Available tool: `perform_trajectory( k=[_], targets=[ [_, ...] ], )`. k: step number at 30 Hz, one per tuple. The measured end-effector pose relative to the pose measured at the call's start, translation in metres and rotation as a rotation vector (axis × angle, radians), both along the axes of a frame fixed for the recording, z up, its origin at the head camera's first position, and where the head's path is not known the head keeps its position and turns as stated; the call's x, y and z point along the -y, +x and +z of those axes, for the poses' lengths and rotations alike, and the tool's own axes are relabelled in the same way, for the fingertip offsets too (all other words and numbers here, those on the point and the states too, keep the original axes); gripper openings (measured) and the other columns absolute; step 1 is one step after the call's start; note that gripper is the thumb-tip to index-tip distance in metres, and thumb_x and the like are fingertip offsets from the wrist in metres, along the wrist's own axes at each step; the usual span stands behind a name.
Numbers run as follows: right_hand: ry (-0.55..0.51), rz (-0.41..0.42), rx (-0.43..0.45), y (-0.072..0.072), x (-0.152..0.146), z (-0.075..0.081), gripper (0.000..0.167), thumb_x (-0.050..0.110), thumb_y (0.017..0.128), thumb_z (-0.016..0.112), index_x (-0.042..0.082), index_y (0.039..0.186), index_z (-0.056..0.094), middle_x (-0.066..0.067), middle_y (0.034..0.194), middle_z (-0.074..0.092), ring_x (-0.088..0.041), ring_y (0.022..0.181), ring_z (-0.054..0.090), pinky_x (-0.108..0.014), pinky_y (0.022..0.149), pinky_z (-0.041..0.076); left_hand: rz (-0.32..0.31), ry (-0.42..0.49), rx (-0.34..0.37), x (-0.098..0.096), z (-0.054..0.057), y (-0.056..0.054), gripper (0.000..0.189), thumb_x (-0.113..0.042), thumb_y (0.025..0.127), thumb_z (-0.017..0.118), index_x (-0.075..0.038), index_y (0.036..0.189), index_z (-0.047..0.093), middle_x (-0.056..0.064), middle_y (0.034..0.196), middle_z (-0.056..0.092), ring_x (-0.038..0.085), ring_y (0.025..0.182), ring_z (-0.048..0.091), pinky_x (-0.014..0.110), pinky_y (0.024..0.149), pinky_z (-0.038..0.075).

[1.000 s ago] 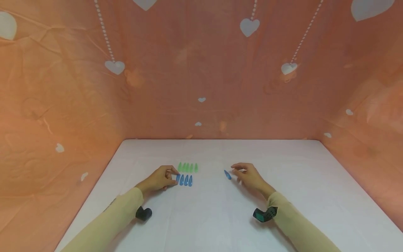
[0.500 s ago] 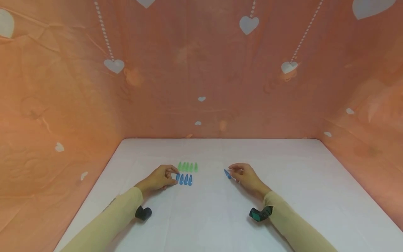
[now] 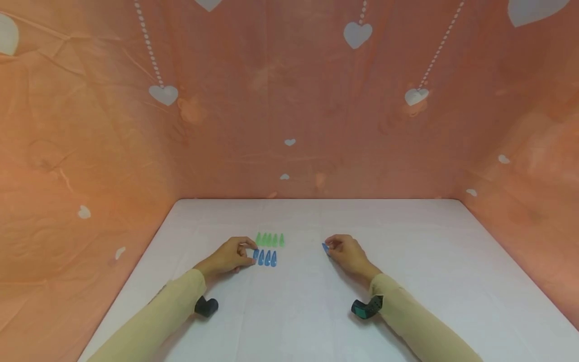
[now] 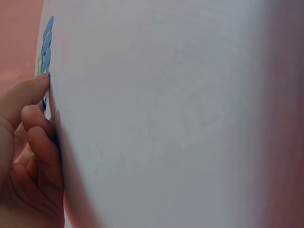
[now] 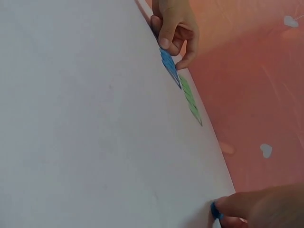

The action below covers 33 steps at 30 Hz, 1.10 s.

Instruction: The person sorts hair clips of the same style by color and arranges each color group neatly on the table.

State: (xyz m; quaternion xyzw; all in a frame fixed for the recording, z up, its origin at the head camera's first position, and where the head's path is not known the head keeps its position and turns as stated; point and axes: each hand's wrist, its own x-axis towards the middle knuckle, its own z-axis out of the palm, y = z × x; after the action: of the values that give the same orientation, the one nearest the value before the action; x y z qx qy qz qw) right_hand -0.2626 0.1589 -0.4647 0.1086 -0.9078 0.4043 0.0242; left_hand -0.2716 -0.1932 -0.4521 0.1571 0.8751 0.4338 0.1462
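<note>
Several blue hair clips [image 3: 268, 258], teardrop-shaped snap clips, lie side by side in a row on the white table. Behind them stretches a matching row of green hair clips [image 3: 270, 240]. My left hand [image 3: 231, 255] is at the left end of the blue row, its thumb and index finger holding the outermost blue clip at its two ends. Apart from the rows, to the right, my right hand [image 3: 348, 254] pinches a single blue hair clip [image 3: 325, 247] between thumb and fingers. In the right wrist view, most of that blue clip [image 5: 215, 210] is hidden by the fingers.
The white table [image 3: 289, 311] reaches back to an orange cloth wall [image 3: 289, 100] printed with white hearts. Similar cloth hangs at both sides. A dark wrist camera [image 3: 206, 306] sits under the left sleeve, another dark device [image 3: 367, 307] under the right.
My right hand has moved left onto the lone blue hair clip, and its fingers have closed round it. The left hand stays at the blue row.
</note>
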Motion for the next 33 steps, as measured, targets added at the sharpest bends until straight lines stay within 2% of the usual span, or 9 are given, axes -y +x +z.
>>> perform_trajectory(
  k=[5, 11, 15, 18, 27, 33],
  targets=[
    [0.007, 0.001, 0.027, 0.0, 0.005, 0.002, 0.023, 0.001, 0.088, 0.065, 0.001, 0.111, 0.071, -0.008, 0.089, 0.066, -0.014, 0.076, 0.056, -0.027, 0.068, 0.045, 0.002, -0.002, -0.003, -0.001, 0.0, 0.0, 0.041, -0.008, 0.091, 0.073, 0.001, 0.129, 0.06, -0.004, 0.063, 0.047, 0.007, 0.047, 0.043, 0.019, 0.048, 0.035],
    [-0.089, 0.021, 0.103, -0.001, 0.008, 0.002, 0.032, -0.005, 0.088, 0.061, -0.002, 0.119, 0.068, -0.011, 0.091, 0.062, -0.016, 0.078, 0.053, -0.025, 0.069, 0.044, 0.013, -0.006, 0.007, -0.002, 0.0, 0.001, 0.041, -0.008, 0.091, 0.073, 0.001, 0.129, 0.06, -0.004, 0.062, 0.047, 0.008, 0.047, 0.043, 0.019, 0.048, 0.034],
    [-0.142, 0.044, 0.119, -0.002, 0.008, 0.003, 0.041, -0.007, 0.088, 0.057, -0.004, 0.128, 0.064, -0.014, 0.094, 0.062, -0.016, 0.079, 0.053, -0.024, 0.069, 0.043, 0.02, 0.005, 0.008, -0.002, 0.002, 0.003, 0.041, -0.007, 0.091, 0.074, 0.001, 0.129, 0.06, -0.003, 0.063, 0.047, 0.008, 0.048, 0.043, 0.019, 0.048, 0.034],
    [-0.143, 0.06, 0.1, -0.003, 0.01, 0.004, 0.041, -0.007, 0.09, 0.055, -0.005, 0.13, 0.062, -0.016, 0.096, 0.063, -0.016, 0.082, 0.053, -0.024, 0.07, 0.044, 0.022, 0.006, 0.01, -0.002, 0.003, 0.003, 0.041, -0.007, 0.091, 0.074, 0.002, 0.129, 0.06, -0.003, 0.064, 0.047, 0.008, 0.048, 0.043, 0.019, 0.048, 0.034],
    [-0.216, 0.072, 0.168, 0.0, 0.016, 0.011, 0.039, -0.006, 0.093, 0.051, -0.001, 0.13, 0.062, -0.013, 0.094, 0.059, -0.015, 0.074, 0.049, -0.021, 0.058, 0.039, 0.029, 0.012, 0.023, 0.0, 0.0, 0.002, 0.041, -0.008, 0.091, 0.073, 0.0, 0.129, 0.06, -0.003, 0.064, 0.048, 0.009, 0.049, 0.044, 0.019, 0.048, 0.035],
    [-0.289, 0.175, 0.144, 0.003, 0.02, 0.014, 0.037, -0.009, 0.093, 0.055, -0.007, 0.13, 0.057, -0.015, 0.088, 0.061, -0.013, 0.07, 0.053, -0.02, 0.057, 0.043, 0.03, 0.008, 0.019, 0.0, -0.001, 0.003, 0.04, -0.009, 0.091, 0.073, 0.0, 0.128, 0.061, -0.003, 0.064, 0.048, 0.009, 0.049, 0.044, 0.02, 0.049, 0.036]
  ],
)
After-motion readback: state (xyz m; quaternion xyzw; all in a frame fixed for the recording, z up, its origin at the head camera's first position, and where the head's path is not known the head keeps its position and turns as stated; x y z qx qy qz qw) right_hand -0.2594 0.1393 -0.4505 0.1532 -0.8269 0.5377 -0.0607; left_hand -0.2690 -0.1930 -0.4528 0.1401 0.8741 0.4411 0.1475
